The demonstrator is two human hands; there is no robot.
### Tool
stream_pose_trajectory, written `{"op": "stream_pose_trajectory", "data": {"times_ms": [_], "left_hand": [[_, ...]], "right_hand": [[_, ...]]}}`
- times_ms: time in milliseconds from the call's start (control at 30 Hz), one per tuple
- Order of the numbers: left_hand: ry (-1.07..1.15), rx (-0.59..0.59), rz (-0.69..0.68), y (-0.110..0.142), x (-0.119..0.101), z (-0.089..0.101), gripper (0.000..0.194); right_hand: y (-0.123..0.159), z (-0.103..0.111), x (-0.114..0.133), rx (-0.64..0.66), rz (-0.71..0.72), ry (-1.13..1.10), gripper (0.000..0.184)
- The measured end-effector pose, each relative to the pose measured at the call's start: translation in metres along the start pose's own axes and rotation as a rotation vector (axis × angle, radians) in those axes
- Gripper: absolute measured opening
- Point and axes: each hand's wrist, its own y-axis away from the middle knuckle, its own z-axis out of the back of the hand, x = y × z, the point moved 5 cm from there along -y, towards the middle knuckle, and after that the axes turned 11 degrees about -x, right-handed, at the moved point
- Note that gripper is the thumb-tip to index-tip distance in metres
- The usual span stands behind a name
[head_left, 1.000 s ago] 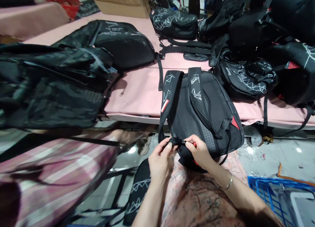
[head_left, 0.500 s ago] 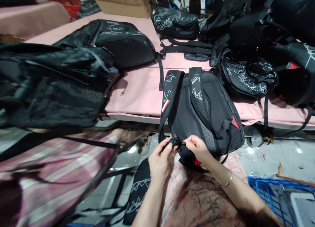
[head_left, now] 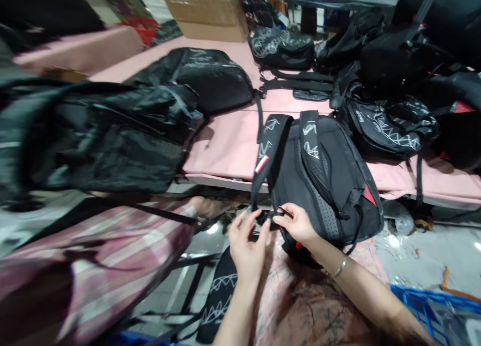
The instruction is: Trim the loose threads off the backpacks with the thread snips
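Black backpack [head_left: 323, 186] lies back panel up, printed shoulder straps uppermost, across the near edge of the pink surface [head_left: 225, 145], its near end overhanging the lap. Right hand [head_left: 295, 223] pinches dark webbing [head_left: 285, 212] at that end between thumb and fingers. Left hand [head_left: 248, 241] just beside, thumb and fingers parted; cannot tell whether its fingertips touch the webbing. Left: dark camouflage bag [head_left: 124, 145]. Right: white-patterned black bag [head_left: 391, 125]. Far: cardboard box [head_left: 205, 18]. Near left: person in plaid [head_left: 146, 246]. Near right: blue basket [head_left: 408, 292].
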Motion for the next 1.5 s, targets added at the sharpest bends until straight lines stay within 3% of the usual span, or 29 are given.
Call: {"op": "stream_pose_trajectory", "data": {"times_ms": [67, 133, 200, 233, 467, 600, 733, 833, 1033, 1167, 1233, 1367, 1500], "left_hand": [[-0.214, -0.074, -0.209, -0.002, -0.013, 0.011, 0.030], [-0.343, 0.021, -0.245, -0.001, -0.020, 0.014, 0.023], [-0.372, 0.192, -0.165, 0.001, -0.022, 0.012, 0.023], [-0.374, 0.207, -0.150, 0.002, -0.024, 0.013, 0.021], [-0.233, 0.135, -0.015, 0.003, -0.015, 0.016, 0.015], [-0.014, 0.137, 0.173, 0.013, 0.001, 0.009, 0.030], [0.144, 0.166, 0.299, 0.017, 0.009, 0.004, 0.044], [0.216, 0.140, 0.344, 0.015, 0.007, 0.005, 0.044], [0.351, -0.010, 0.377, 0.017, 0.001, 0.010, 0.040], [0.393, -0.142, 0.378, 0.008, 0.014, 0.025, 0.045], [0.372, -0.074, 0.395, 0.000, 0.027, 0.021, 0.043], [0.308, 0.218, 0.328, 0.005, 0.043, -0.006, 0.037], [-0.035, 0.339, -0.024, 0.016, 0.046, -0.019, 0.032]], "right_hand": [[0.002, -0.003, -0.003, -0.026, 0.039, 0.047, 0.016], [0.009, -0.007, -0.004, -0.024, 0.082, 0.060, 0.018], [0.018, -0.008, -0.007, 0.015, 0.110, 0.070, 0.022], [0.020, -0.008, -0.010, 0.033, 0.118, 0.091, 0.025], [0.014, 0.007, -0.037, 0.048, 0.046, 0.197, 0.043], [0.010, 0.015, -0.036, 0.001, 0.043, 0.210, 0.048], [0.010, 0.015, -0.034, 0.083, 0.080, 0.152, 0.049], [0.009, 0.014, -0.039, 0.132, 0.081, 0.132, 0.049], [0.018, 0.016, -0.031, 0.016, -0.085, -0.022, 0.050], [0.019, 0.011, -0.017, 0.035, -0.260, -0.390, 0.044], [0.013, 0.010, -0.016, 0.053, -0.338, -0.539, 0.046], [0.006, 0.015, -0.017, 0.025, -0.348, -0.575, 0.046], [0.008, 0.016, -0.018, 0.052, -0.360, -0.592, 0.043]]}}
